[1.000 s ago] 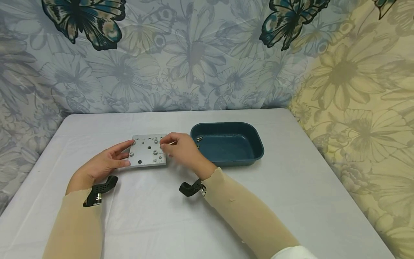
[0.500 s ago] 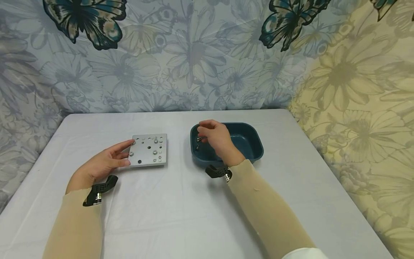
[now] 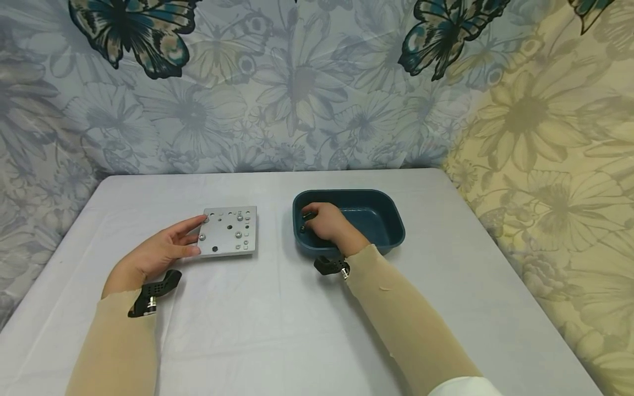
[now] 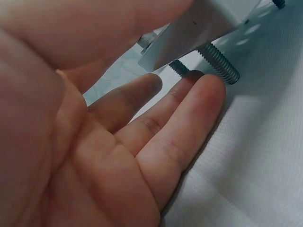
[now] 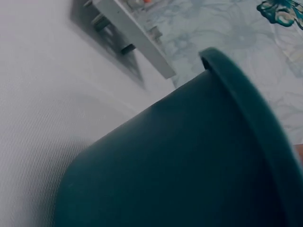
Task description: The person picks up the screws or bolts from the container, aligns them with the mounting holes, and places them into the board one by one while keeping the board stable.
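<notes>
The metal plate (image 3: 225, 239) is on the worktop (image 3: 247, 324), to the left of the blue tray (image 3: 364, 218) and apart from it. The left hand (image 3: 153, 254) is at the plate's left edge. Its forefinger and thumb are spread toward two corners of that edge and touch the plate; the other fingers are extended, not curled. The right hand (image 3: 328, 223) is inside the left part of the tray, fingers bent downward, beside small dark pieces (image 3: 303, 227). Whether these fingers pinch a piece cannot be told.

Possible faults:
1. Plate shift. Threaded shanks (image 4: 220, 64) project below the plate, so it probably slides or rocks if the left hand pushes unevenly.
2. Dropped piece. The pieces are small; a loose pinch, or contact with the tray rim during lifting, could release one.
3. Displaced tray. A knock from the right wrist against the near wall could move the tray.

View differences: the head view shows the plate's upper face, with its holes and fastener heads, but not its underside. The left wrist view shows the shanks beneath the plate and the left hand's lower fingers near them. The right wrist view shows the tray's outer wall and the plate edge-on, with shanks below it; the wall blocks the tray interior, visible from the head.
</notes>
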{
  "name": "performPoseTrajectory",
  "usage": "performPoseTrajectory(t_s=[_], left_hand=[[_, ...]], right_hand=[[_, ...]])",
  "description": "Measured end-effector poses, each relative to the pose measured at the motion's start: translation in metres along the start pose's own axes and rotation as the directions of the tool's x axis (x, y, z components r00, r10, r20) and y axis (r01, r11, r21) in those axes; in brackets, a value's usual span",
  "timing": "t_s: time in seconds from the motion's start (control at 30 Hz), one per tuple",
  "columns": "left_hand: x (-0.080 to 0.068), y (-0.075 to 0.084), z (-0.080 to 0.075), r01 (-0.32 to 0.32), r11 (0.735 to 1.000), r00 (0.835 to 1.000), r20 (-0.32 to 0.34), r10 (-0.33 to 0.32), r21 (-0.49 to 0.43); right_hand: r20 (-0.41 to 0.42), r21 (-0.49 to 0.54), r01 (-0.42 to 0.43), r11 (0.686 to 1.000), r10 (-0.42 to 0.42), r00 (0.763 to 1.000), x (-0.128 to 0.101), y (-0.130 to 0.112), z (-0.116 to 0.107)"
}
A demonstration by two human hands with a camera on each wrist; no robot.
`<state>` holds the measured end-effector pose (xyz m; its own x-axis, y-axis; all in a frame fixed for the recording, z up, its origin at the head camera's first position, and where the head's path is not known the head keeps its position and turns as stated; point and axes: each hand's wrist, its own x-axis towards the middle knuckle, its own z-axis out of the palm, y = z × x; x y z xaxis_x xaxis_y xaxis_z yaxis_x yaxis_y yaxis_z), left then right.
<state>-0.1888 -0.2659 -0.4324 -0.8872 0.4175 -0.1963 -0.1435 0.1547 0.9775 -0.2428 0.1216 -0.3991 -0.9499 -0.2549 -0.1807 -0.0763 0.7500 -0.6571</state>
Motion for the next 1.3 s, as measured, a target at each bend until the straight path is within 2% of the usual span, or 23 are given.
performPoseTrajectory(t_s=[0.33, 0.57, 1.1, 1.3], left_hand=[[0.0010, -0.0003, -0.0013, -0.009, 1.000, 1.000, 0.007, 0.009, 0.011], [0.0008, -0.0010, -0.0013, 0.000, 1.000, 1.000, -0.004, 0.000, 0.009], [0.0005, -0.0006, 0.0000, -0.020, 1.000, 1.000, 0.011, 0.020, -0.005], [0.0005, -0.0008, -0.0003, -0.020, 1.000, 1.000, 0.010, 0.020, -0.005]], right_hand=[[0.025, -0.085, -0.009, 0.996, 0.011, 1.000, 0.0041, -0.0008, 0.0028], [0.035, -0.146, 0.014, 0.989, -0.009, 0.999, 0.0040, -0.0030, 0.0020], [-0.002, -0.206, -0.080, 0.975, 0.082, 0.997, 0.0004, -0.0026, -0.0017], [-0.027, -0.180, -0.093, 0.979, 0.089, 0.996, 0.0013, 0.0003, -0.0024]])
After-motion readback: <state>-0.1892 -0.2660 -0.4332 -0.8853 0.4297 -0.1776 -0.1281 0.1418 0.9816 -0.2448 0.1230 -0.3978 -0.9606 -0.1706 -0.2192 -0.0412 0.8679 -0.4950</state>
